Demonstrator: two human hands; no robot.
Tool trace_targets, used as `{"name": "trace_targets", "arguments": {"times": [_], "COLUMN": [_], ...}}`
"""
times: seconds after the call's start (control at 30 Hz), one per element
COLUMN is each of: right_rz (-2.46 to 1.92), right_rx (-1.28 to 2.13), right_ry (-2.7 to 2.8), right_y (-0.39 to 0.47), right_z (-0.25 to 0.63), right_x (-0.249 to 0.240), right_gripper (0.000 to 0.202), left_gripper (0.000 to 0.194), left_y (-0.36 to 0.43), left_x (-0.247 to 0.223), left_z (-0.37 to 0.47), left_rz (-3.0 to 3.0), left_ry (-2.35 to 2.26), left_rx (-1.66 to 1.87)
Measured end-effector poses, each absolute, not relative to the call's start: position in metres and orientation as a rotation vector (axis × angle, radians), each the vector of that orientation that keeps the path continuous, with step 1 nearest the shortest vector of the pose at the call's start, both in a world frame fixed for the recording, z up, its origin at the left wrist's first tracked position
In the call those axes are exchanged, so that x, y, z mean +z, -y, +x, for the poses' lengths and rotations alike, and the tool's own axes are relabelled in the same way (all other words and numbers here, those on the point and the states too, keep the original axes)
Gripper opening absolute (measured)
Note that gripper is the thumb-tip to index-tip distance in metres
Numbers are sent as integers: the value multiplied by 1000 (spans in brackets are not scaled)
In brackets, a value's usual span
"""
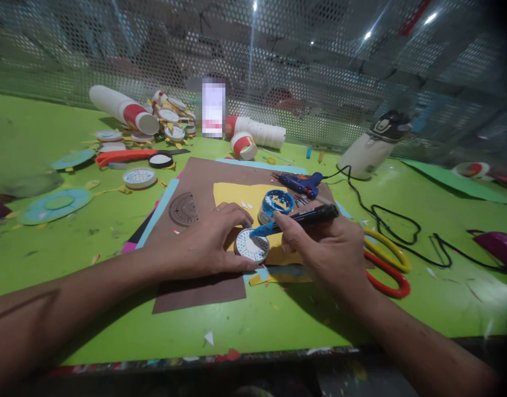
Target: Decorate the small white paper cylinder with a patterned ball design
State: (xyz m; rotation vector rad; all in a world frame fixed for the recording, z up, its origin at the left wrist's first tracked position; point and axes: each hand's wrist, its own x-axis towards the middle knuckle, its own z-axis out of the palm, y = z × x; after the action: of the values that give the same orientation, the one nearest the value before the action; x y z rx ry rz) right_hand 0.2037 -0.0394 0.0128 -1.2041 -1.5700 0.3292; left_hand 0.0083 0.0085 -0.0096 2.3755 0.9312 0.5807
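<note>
The left hand point(206, 241) pinches the dotted white disc point(255, 252) by its edge — disc just to its right, over yellow paper point(231, 194). The right hand point(334, 242), farther off, grips a black marker point(309, 215) — long axis slanting down leftward to the disc's face.

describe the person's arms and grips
The left forearm and right forearm are bare, no sleeves in view. The left grip and right grip wear no gloves. A glint on the left grip may be a ring, too small to tell. A dark streak crosses the left forearm, shadow or marking unclear.
</note>
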Motion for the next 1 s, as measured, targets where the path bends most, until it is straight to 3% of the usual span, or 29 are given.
{"name": "trace_targets", "arguments": {"times": [1.0], "right_rz": [-1201], "right_rx": [386], "right_ry": [1559], "right_y": [40], "right_z": [202], "right_x": [16], "right_gripper": [29], "left_gripper": [43], "left_y": [-8], "left_x": [-6], "left_z": [9], "left_rz": [2376], "left_ry": [-918], "left_rx": [562]}}
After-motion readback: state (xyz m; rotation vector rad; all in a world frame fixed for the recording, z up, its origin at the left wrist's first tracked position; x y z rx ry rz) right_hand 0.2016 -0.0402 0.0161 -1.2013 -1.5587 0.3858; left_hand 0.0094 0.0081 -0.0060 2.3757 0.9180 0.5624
